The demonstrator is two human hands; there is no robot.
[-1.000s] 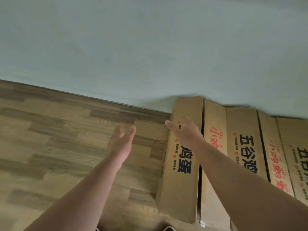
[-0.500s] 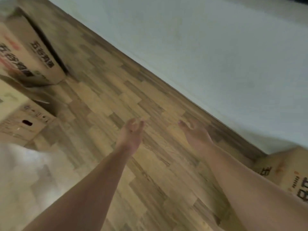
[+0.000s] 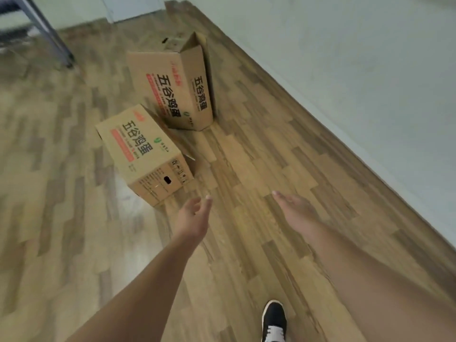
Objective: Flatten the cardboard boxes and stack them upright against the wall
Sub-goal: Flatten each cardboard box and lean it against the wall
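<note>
Two unflattened brown cardboard boxes with black and red print lie on the wood floor. The nearer box lies on its side just ahead and left of my hands. The farther box stands behind it with an open flap at its top. My left hand hangs a short way below the nearer box's corner, fingers loosely curled, holding nothing. Over bare floor to the right, my right hand stretches forward with straight fingers, empty.
A pale wall runs along the right side down to the floor. A dark metal furniture leg stands at the far left. My black shoe is at the bottom edge.
The view has swung left, away from the flattened boxes leaning on the wall, to two whole boxes on the floor. Both hands stay empty and extended.
</note>
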